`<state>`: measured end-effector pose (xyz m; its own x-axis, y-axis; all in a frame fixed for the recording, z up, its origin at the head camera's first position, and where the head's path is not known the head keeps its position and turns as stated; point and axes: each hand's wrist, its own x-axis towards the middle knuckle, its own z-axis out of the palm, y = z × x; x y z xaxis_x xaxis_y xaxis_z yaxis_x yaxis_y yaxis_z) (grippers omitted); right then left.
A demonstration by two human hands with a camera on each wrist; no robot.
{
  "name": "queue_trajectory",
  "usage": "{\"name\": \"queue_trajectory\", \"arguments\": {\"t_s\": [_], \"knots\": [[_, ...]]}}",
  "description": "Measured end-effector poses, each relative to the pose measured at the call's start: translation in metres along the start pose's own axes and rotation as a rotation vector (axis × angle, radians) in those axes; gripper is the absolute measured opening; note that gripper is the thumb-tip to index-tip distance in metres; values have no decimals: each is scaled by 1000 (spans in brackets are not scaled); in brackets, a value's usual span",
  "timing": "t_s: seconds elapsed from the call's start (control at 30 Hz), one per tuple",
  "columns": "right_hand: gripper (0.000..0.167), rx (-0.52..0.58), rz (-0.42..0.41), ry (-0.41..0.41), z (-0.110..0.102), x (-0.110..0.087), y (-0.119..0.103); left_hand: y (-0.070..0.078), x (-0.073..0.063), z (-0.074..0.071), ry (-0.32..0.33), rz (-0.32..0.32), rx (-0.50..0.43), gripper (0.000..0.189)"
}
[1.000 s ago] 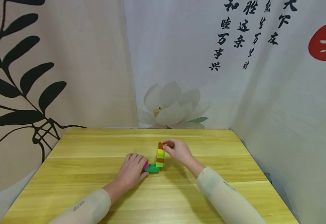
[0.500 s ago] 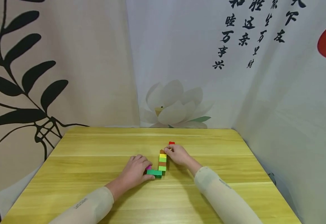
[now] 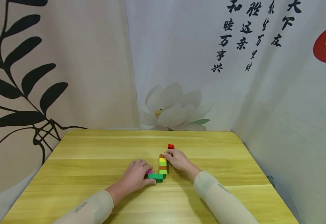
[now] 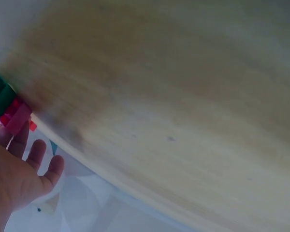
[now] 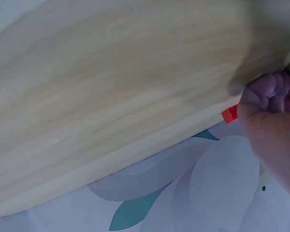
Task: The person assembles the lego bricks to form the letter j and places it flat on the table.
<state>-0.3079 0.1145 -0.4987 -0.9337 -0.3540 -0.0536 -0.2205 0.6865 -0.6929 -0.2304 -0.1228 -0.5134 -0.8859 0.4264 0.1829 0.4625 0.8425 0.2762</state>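
My left hand [image 3: 134, 177] grips the left end of a toy-brick build, its thumb along the front of a green brick [image 3: 155, 176] and its fingers at a magenta brick [image 3: 149, 171]. From the green brick's right end runs a column of lime, brown and yellow bricks [image 3: 163, 164]. At the column's far end, my right hand [image 3: 178, 159] pinches a brown brick [image 3: 161, 156] between thumb and fingers. The left wrist view catches green [image 4: 5, 100] and magenta bricks [image 4: 18, 118] at the fingertips. Most of the brown brick is hidden by the right hand.
A red brick [image 3: 171, 146] lies on the wooden table [image 3: 101, 146] just beyond my right hand, towards the back edge. Behind the table hangs a pale curtain [image 3: 179, 62] with printed leaves, a lotus and black characters.
Both hands and the brick build have shifted a little towards me. The red brick, earlier mostly hidden behind the right hand, now shows beyond it.
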Motion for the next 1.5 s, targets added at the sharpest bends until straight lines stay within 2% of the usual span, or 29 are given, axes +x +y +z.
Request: {"name": "queue_trajectory", "arguments": {"t_s": [0.1, 0.23, 0.37, 0.5, 0.73, 0.9, 1.07, 1.33, 1.5], "knots": [[42, 19, 13, -3, -4, -2, 0, 0, -1, -2, -4, -3, -7, 75], [38, -19, 30, 54, -11, -4, 5, -5, -7, -6, -7, -24, -34, 82], [41, -190, 47, 122, -17, -1, 10, -16, -15, -12, -1, -80, -52, 77], [47, -324, 39, 121, -23, 5, 14, -25, -21, -17, -7, -128, -43, 71], [53, -388, 70, 88, -23, 12, 21, -24, -27, -19, -63, -118, -76, 80], [53, -425, 47, 37, -21, 16, 19, -20, -30, -13, -76, -141, -40, 88], [48, -467, 49, 14, -15, 20, 11, -17, -27, -12, -79, -146, -15, 89], [44, -466, -45, -56, -8, 24, -7, -16, -20, -14, -68, -140, 9, 87], [44, -448, -53, -56, -5, 21, -10, -14, -20, -14, -72, -143, 19, 86]]}}
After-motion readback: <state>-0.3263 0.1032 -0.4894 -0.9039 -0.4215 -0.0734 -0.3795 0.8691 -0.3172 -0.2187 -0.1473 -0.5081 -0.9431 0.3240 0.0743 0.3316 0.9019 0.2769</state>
